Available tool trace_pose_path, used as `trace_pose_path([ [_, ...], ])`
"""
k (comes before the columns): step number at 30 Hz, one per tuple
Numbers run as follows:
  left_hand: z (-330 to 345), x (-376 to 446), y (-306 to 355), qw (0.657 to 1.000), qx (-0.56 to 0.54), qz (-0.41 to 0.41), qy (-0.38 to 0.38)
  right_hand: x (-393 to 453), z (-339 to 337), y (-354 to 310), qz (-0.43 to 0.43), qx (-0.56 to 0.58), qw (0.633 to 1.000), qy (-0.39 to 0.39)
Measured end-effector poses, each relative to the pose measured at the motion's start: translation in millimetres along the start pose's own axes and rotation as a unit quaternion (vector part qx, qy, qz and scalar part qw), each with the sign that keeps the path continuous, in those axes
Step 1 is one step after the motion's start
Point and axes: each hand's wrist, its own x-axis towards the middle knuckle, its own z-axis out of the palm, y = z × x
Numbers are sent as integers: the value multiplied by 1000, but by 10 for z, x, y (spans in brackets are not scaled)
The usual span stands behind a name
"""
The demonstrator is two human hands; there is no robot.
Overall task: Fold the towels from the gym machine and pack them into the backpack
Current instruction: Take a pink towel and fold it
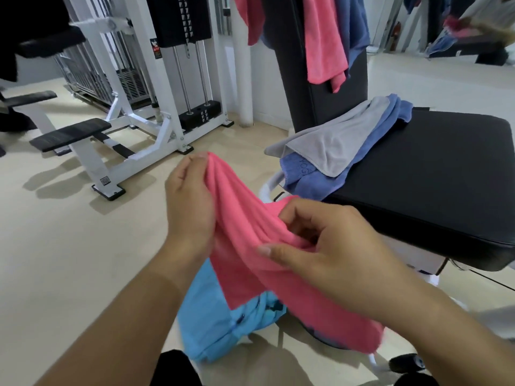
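We hold a pink towel [245, 246] bunched between both hands. Our right hand [328, 246] pinches a gathered fold of it with thumb and curled fingers; our left hand [189, 201] grips its upper edge, fingertips curled over the top. The cloth runs in loose ridges from the left hand down past the right wrist, and its lower edge hangs free below the right forearm.

Directly under the hands a light blue backpack [211, 319] lies on the pale floor [69, 260], partly hidden by the towel; we cannot tell whether it is open.

Just right of the right hand juts the rounded front edge of a black padded seat [434, 185]. On its far left corner, beyond the right hand, a grey towel [337, 140] lies on a blue towel [312, 182], both drooping over the seat's edge.

Left of the left hand the floor stretches bare up to the white frame of a weight machine [145, 129].

Farther off, above and beyond the hands, another pink towel [323, 43] and a dark blue towel [354, 32] hang against the black upright pad [303, 87].
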Motion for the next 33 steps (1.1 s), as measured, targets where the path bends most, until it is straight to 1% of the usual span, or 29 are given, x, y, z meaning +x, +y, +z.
trace_pose_path([
  [2, -215, 106, 8, 997, 67, 35, 3, -8, 119, -52, -19, -5, 1000, -21],
  [5, -554, 214, -9, 980, 187, 65, 1, -7, 286, -102, -61, -36, 995, -70],
  [8, -899, 315, -70, 959, 269, 81, 33, -16, 455, -61, -87, -69, 988, -108],
  [11, -1203, 378, -107, 940, 328, 69, 61, -25, 541, -4, -151, -152, 967, -137],
  [14, -1449, 425, -178, 926, 370, 47, 56, -57, 556, -1, -239, -222, 929, -173],
  [16, -1563, 434, -261, 921, 388, 12, 34, -93, 566, -43, -271, -227, 917, -182],
  [18, -1642, 431, -331, 919, 393, -20, 16, -94, 568, -100, -281, -210, 920, -176],
  [20, -1700, 435, -372, 921, 386, -47, 6, -42, 538, -83, -264, -187, 933, -158],
  [22, -1740, 442, -398, 925, 374, -64, -4, 39, 470, -3, -217, -185, 950, -129],
  [24, -1755, 450, -429, 932, 353, -80, -30, 115, 377, 113, -165, -192, 964, -79],
  [26, -1743, 442, -433, 949, 280, -119, -87, 174, 266, 217, -113, -171, 978, -33],
  [27, -1728, 441, -425, 958, 205, -157, -127, 199, 205, 254, -90, -164, 982, -22],
  [28, -1724, 448, -414, 959, 113, -201, -167, 219, 143, 276, -70, -160, 984, -22],
  [29, -1720, 453, -380, 950, 27, -239, -198, 226, 84, 281, -50, -154, 986, -30],
  [30, -1718, 453, -356, 939, -26, -262, -220, 221, 28, 272, -27, -145, 988, -39],
  [31, -1706, 453, -339, 931, -41, -271, -242, 205, -28, 269, -4, -139, 989, -42],
  [33, -1654, 474, -365, 934, -9, -260, -244, 177, -120, 276, 31, -144, 989, -27],
])
